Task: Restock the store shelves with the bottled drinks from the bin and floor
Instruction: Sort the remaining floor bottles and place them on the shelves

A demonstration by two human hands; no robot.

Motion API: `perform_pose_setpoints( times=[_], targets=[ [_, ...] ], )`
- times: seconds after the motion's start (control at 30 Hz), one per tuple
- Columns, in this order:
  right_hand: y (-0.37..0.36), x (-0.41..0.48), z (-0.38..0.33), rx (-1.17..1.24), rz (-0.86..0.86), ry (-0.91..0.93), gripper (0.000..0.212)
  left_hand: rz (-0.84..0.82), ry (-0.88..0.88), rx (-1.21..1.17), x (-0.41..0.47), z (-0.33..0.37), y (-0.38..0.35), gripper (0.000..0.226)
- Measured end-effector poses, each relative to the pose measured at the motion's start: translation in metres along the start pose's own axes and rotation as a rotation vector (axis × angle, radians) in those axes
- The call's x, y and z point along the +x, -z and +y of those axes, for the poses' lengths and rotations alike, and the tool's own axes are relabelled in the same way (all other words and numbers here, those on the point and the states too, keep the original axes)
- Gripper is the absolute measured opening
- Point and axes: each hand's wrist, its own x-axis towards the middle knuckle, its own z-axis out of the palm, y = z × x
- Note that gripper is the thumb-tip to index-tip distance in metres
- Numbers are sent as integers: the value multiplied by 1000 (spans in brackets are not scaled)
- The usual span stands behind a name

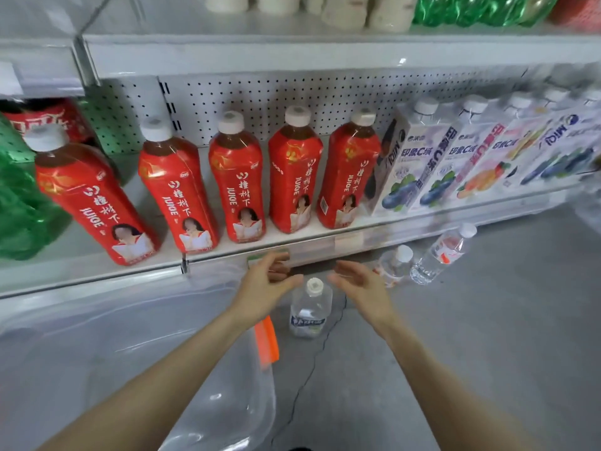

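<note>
A clear water bottle [309,312] with a white cap stands upright on the grey floor just below the shelf edge. My left hand [267,281] and my right hand [358,283] hover on either side of its cap, fingers relaxed, holding nothing. Two more clear bottles stand on the floor to the right, one [393,265] near and one [442,253] farther. Several red juice bottles [237,180] line the white shelf [227,252] above. A clear plastic bin [136,346] with an orange clip fills the lower left.
White cartons with fruit pictures [419,161] fill the shelf's right part. Green bottles [19,203] stand at the far left. An upper shelf [292,50] carries white rolls and green packs. A thin crack runs across the floor [487,336].
</note>
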Motion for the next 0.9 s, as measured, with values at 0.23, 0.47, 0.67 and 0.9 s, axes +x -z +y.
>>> perform_pose_setpoints(
  times=[0.23,0.47,0.67,0.9],
  targets=[
    [17,3,29,65,239,-103,48,-41,0,27,7,-12,-12,38],
    [51,14,48,52,424,-136,81,-96,-40,33,23,-3,-38,43],
    [52,48,55,88,470,-29,80,-76,-80,30,34,-8,-43,43],
    [52,47,51,53,534,45,26,-65,-87,31,32,-9,-36,41]
  ],
)
